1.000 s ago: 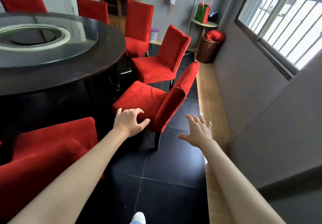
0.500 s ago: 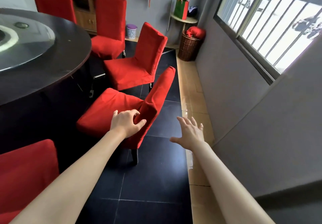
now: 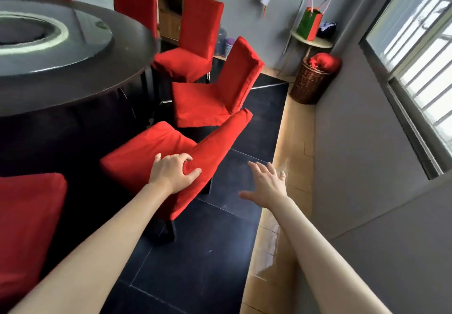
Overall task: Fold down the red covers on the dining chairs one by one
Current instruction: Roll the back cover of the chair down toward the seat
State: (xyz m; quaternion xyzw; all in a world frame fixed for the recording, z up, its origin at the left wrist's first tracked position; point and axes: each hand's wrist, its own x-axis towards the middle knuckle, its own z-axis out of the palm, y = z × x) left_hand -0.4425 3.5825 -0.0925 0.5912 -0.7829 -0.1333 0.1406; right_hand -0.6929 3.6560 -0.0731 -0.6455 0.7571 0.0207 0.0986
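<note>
The nearest dining chair [image 3: 151, 159] stands on the dark floor tiles [image 3: 195, 264] just beside the round worktop [image 3: 102, 79], its back tilted toward the window side and wrapped in a red cover [image 3: 215, 147]. The left hand [image 3: 174, 173] sits at the near lower part of that backrest, where back meets seat; its fingers [image 3: 182, 158] curl over the edge and the thumb presses from the other side, so it grips a fold of the red cover. The right hand [image 3: 265, 186] hangs in the air to the right of the chair, apart from the fabric, palm down, fingers spread wide and holding nothing, over the border between the dark tiles and the tan floor strip [image 3: 291, 142].

A second covered chair [image 3: 217, 93] stands just behind the first, nearly touching the top of its backrest, and a third [image 3: 193, 42] further along the worktop's edge. Another red seat [image 3: 27, 220] shows at the near left. A wicker basket [image 3: 309, 84] with a red bundle stands by the far wall.
</note>
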